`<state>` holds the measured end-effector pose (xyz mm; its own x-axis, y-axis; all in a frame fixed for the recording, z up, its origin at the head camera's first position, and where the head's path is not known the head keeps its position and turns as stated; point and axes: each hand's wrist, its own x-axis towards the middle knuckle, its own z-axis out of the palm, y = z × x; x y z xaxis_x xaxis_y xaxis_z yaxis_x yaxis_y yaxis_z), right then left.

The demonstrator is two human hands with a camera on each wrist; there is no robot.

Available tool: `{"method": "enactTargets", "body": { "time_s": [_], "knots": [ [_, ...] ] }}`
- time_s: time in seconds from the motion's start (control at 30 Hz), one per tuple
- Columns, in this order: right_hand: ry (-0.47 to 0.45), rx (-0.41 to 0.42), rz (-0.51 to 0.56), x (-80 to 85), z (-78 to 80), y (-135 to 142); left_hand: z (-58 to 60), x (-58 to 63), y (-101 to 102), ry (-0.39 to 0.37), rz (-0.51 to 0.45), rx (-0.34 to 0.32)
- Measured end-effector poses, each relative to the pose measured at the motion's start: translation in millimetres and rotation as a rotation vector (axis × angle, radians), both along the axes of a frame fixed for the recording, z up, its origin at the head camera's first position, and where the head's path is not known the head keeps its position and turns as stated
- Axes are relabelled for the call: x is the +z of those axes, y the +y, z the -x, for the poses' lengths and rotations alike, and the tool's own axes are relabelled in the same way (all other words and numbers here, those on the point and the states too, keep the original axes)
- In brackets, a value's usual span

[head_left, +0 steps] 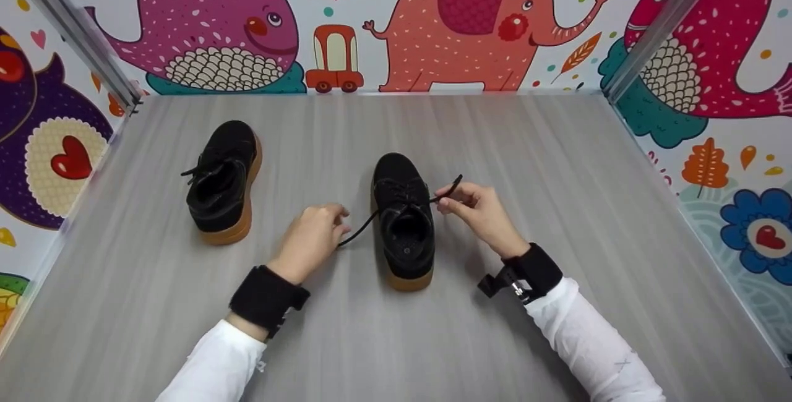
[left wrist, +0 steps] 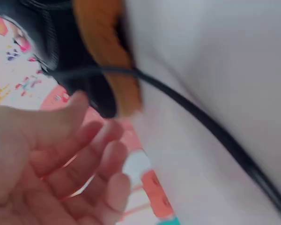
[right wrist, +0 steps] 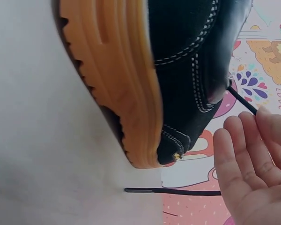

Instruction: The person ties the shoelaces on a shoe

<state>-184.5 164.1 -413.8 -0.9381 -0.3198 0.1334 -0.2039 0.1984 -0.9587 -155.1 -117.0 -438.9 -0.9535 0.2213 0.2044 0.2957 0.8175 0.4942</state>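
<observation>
A black shoe (head_left: 396, 170) with a tan sole (right wrist: 122, 84) stands in the middle of the floor, toe pointing away. My right hand (head_left: 481, 210) pinches one end of its black shoelace (right wrist: 243, 99) between thumb and forefinger, beside the shoe's right side; a loose tip pokes out past the fingers. The other lace end (head_left: 360, 232) trails out to the left of the shoe. Close to it is my left hand (head_left: 312, 235), fingers loosely bent and thumb apart. In the left wrist view that lace (left wrist: 196, 112) passes beside the fingers, outside their grasp.
A second black shoe (head_left: 216, 173) with a tan sole stands to the left, its lace sticking out on its left side. Printed walls with cartoon animals (head_left: 470, 31) enclose the grey wood-look surface (head_left: 396, 346) at the back and both sides, with metal corner posts (head_left: 662, 31).
</observation>
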Motion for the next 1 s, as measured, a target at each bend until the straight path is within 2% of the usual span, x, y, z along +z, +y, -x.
{"method": "enactTargets", "body": {
  "time_s": [0.1, 0.33, 0.53, 0.7, 0.83, 1.0],
  "knots": [
    [0.005, -0.013, 0.011, 2.5, 1.7, -3, 5.4, 4.5, 18, 0.060, -0.054, -0.032],
    [0.040, -0.038, -0.008, 8.4, 4.2, -11, 17.0, 6.1, 45, 0.055, -0.120, -0.014],
    [0.060, -0.038, 0.014, 10.2, 7.6, -17, 18.5, 0.8, 47, 0.082, -0.160, 0.037],
    [0.035, -0.043, 0.091, -2.8, 18.1, -17, 18.0, -1.3, 46, 0.085, -0.207, 0.035],
    [0.047, -0.046, 0.100, -8.5, 23.5, -17, 18.0, 2.1, 46, 0.071, -0.230, 0.032],
    [0.055, -0.055, 0.073, 8.1, 19.2, -23, 20.2, 11.5, 45, 0.094, -0.226, 0.028]
  ]
}}
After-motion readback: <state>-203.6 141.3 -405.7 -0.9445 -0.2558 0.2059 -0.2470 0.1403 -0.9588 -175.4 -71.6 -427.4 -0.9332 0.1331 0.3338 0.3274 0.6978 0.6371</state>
